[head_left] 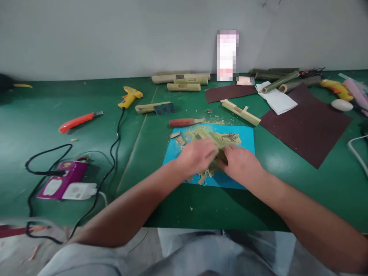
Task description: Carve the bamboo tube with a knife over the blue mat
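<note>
My left hand (197, 155) is closed, slightly blurred, against a pale green bamboo piece (207, 136) with a slot cut in it. From the other side my right hand (240, 160) grips the near part of the same piece, fingers curled round it. The bamboo slants over a blue sheet (245, 176) strewn with shavings and small chips (202, 178). Whatever else lies within my fingers is hidden. Just beyond the sheet rests a red-handled knife (184, 122). To its right is another notched bamboo piece (240, 112).
On the left of the green table (155, 149) lie a yellow glue gun (130, 97), a red utility knife (79, 122) and a purple power strip (64, 178) with cords. More bamboo (184, 87), a propped phone (227, 55) and brown sandpaper sheets (307, 122) are behind and right.
</note>
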Motion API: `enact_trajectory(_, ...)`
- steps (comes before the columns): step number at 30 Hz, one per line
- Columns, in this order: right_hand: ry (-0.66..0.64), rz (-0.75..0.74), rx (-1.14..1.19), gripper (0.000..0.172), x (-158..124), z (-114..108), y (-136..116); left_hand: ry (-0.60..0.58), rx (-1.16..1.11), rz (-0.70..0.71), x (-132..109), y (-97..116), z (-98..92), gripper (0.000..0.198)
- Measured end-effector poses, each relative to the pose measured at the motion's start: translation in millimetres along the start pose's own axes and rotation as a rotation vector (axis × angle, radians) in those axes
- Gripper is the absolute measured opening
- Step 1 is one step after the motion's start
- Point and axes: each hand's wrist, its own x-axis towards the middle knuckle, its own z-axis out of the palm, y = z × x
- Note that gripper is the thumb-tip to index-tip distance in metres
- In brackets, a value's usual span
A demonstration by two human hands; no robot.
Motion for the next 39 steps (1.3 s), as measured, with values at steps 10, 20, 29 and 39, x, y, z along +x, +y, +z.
enact_trajectory(10,0.006,0.021,-0.008,0.020,0,1,0,0.049,-0.008,-0.034,1,1,0.3,0.032)
enact_trajectory(20,0.149,0.016,0.161,0.010,6,12,12,0.125,-0.047,-0.083,0,2,3.8,0.024)
enact_trajectory(29,0.105,0.015,0.106,0.012,6,11,10,-0.003,-0.055,-0.042,2,14,-2.4,0.028)
enact_trajectory(39,0.081,0.042,0.052,0.017,2,5,4,0.044,-0.026,-0.119,1,3,-1.0,0.027)
